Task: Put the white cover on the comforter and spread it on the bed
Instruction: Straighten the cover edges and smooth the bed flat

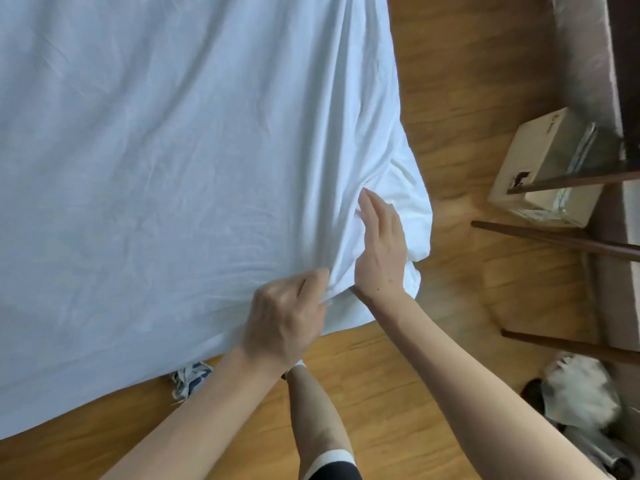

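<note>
The white cover [166,150] is lying across the bed, thin and softly creased, its near right corner bulging into a puffy, rounded lump that is hanging over the wooden floor [398,393]. The left hand [287,317] is gripping a bunched fold of the fabric at the near edge, fingers curled tight into it — fine wrinkles are radiating from the pinch. The right hand [381,244] is resting just beside it on the bulging corner, its fingers lying straight against the cloth. A taped cardboard box [550,171] is sitting near dark, slender wooden furniture legs [554,239].
</note>
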### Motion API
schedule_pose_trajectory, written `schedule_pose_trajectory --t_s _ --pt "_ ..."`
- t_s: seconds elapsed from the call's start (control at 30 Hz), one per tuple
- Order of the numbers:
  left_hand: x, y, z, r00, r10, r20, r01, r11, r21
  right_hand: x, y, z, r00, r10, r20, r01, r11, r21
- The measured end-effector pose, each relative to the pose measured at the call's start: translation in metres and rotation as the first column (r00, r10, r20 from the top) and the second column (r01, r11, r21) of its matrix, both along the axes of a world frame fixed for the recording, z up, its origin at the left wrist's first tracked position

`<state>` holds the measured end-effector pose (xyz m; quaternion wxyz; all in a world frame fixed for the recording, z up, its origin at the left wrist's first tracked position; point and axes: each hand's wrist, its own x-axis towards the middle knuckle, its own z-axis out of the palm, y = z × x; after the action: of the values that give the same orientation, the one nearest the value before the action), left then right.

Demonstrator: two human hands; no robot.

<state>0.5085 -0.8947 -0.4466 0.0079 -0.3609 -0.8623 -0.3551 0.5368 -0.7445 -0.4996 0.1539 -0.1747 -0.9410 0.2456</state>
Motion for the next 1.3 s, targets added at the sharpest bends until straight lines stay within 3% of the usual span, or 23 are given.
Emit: schedule_pose_trajectory --t_s 0.07,0.17,0.23,0.3,0.37,0.4,0.47,0.53,0.63,0.7,0.8,0.9,0.93,1.0,1.07,1.17,1.27,1.3 --pt "0.003 -0.002 0.004 1.0 -0.006 -0.016 0.007 0.998 0.063 -0.002 0.007 -0.007 0.985 -0.175 0.009 0.175 0.984 -0.01" --pt "0.006 -0.005 0.005 0.999 -0.039 0.005 0.038 0.995 0.097 -0.003 0.043 -0.009 0.873 -0.484 0.062 0.485 0.874 0.0" --pt "0.005 -0.005 0.003 0.999 -0.033 0.037 0.031 0.998 0.061 0.001 0.064 -0.007 0.923 -0.381 0.061 0.373 0.921 0.11" --pt "0.003 -0.003 0.0 0.997 -0.019 0.072 0.015 0.999 0.045 0.01 0.065 -0.001 0.993 -0.108 0.049 0.101 0.986 0.134" --pt "0.003 -0.002 -0.004 0.996 -0.001 0.089 -0.002 0.999 0.034 0.013 0.048 0.014 0.992 -0.048 0.116 0.067 0.984 -0.165" --pt "0.004 -0.001 -0.005 0.995 0.01 0.098 -0.013 1.0 0.026 0.011 0.039 0.022 0.977 -0.1 0.187 0.169 0.901 -0.399" --pt "0.008 0.0 -0.007 0.993 0.019 0.12 -0.02 1.0 0.01 0.002 0.025 0.034 0.929 -0.217 0.301 0.37 0.574 -0.73" --pt "0.011 -0.002 -0.007 0.991 0.016 0.136 -0.015 1.0 -0.008 -0.007 0.017 0.038 0.885 -0.281 0.371 0.446 0.285 -0.848" --pt "0.015 -0.005 -0.012 0.991 -0.009 0.133 0.011 1.0 -0.012 -0.023 0.011 0.045 0.879 -0.31 0.363 0.36 -0.068 -0.93" --pt "0.019 -0.007 -0.018 0.993 -0.035 0.111 0.037 0.999 -0.022 -0.029 0.011 0.051 0.874 -0.32 0.367 0.32 -0.191 -0.928" --pt "0.024 -0.006 -0.02 0.992 -0.054 0.111 0.057 0.998 -0.03 -0.031 0.024 0.058 0.829 -0.388 0.403 0.4 -0.095 -0.912" --pt "0.026 -0.001 -0.017 0.989 -0.103 0.11 0.102 0.995 0.015 -0.02 0.053 0.057 0.716 -0.548 0.434 0.512 -0.012 -0.859" --pt "0.029 0.004 -0.016 0.983 -0.147 0.107 0.147 0.989 0.011 -0.01 0.063 0.055 0.674 -0.623 0.397 0.554 0.072 -0.829" --pt "0.033 0.02 -0.016 0.965 -0.245 0.091 0.253 0.962 -0.097 0.015 0.078 0.052 0.652 -0.704 0.281 0.658 0.343 -0.67" --pt "0.036 0.04 -0.015 0.936 -0.321 0.143 0.35 0.89 -0.293 0.036 0.085 0.044 0.661 -0.719 0.216 0.713 0.511 -0.48" --pt "0.037 0.057 -0.015 0.884 -0.416 0.214 0.465 0.728 -0.504 0.046 0.092 0.013 0.672 -0.686 0.28 0.741 0.621 -0.256" --pt "0.04 0.048 -0.027 0.79 -0.514 0.333 0.603 0.555 -0.573 0.037 0.09 -0.018 0.64 -0.62 0.454 0.727 0.68 -0.098" --pt "0.038 0.041 -0.027 0.784 -0.522 0.338 0.614 0.568 -0.548 0.033 0.088 -0.026 0.635 -0.607 0.478 0.721 0.688 -0.083"
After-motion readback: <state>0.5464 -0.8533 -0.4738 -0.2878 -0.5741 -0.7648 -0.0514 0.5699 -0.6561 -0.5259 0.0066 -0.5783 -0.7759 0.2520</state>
